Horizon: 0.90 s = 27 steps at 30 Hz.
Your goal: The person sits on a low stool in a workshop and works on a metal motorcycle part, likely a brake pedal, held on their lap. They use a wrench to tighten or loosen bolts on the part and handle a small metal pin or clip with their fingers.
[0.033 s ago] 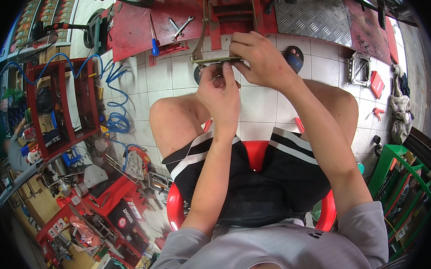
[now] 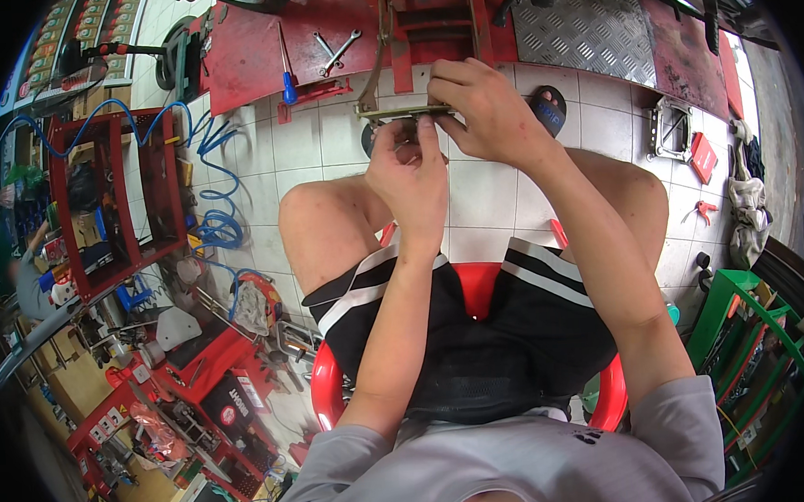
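Note:
A thin, dull yellowish flat metal bracket (image 2: pixel 390 114) lies crosswise between my hands, in front of the red lift. A curved metal arm (image 2: pixel 372 87) rises near its left end; I cannot tell if the two are joined. My left hand (image 2: pixel 409 178) is closed from below, its thumb pressed up against the bracket and its fingers curled at the underside. Around the bracket's right end, the fingers of my right hand (image 2: pixel 484 110) are closed. Any small part between the fingertips is hidden.
On the red platform (image 2: pixel 238 64) lie a blue-handled screwdriver (image 2: pixel 289 89) and wrenches (image 2: pixel 344 52). Coiled blue air hose (image 2: pixel 219 224) hangs beside a red rack (image 2: pixel 127 202) at left. Red-handled pliers (image 2: pixel 702 212) and a green tool rack (image 2: pixel 743 342) are at right.

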Available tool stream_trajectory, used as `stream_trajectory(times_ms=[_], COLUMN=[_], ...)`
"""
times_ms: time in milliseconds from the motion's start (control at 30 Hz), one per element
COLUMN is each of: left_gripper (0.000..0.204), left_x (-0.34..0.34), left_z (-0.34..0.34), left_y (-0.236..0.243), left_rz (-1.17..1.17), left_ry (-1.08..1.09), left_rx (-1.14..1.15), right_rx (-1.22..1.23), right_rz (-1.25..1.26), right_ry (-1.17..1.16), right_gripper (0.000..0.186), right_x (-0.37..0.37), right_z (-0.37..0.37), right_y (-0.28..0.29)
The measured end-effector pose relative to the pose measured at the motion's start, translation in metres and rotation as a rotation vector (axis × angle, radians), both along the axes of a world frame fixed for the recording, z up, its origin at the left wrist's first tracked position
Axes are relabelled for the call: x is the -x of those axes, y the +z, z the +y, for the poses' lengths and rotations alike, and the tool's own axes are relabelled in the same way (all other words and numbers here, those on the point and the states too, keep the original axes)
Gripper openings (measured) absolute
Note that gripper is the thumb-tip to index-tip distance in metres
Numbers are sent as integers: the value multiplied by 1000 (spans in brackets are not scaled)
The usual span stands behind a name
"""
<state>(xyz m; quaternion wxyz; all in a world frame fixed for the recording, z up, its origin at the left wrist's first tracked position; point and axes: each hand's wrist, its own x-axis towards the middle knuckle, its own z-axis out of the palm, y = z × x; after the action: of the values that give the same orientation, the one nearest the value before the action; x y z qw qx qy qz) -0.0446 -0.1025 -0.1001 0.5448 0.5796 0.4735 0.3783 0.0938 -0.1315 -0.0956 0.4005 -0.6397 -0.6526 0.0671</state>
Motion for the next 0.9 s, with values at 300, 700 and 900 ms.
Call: stream_trajectory(times_ms=[300, 700, 900], left_gripper=[14, 21, 14], left_x=[-1, 20, 35], left_z=[-1, 9, 41], left_y=[-4, 7, 25], left_rz=[-139, -342, -281], left_ry=[-35, -26, 38], left_rx=[23, 90, -25], right_rx=[8, 13, 25], right_rz=[14, 23, 4], right_ry=[-5, 8, 14], right_gripper=[17, 19, 23], right_x=[-1, -2, -3], right_z=[0, 0, 1], right_y=[0, 0, 4])
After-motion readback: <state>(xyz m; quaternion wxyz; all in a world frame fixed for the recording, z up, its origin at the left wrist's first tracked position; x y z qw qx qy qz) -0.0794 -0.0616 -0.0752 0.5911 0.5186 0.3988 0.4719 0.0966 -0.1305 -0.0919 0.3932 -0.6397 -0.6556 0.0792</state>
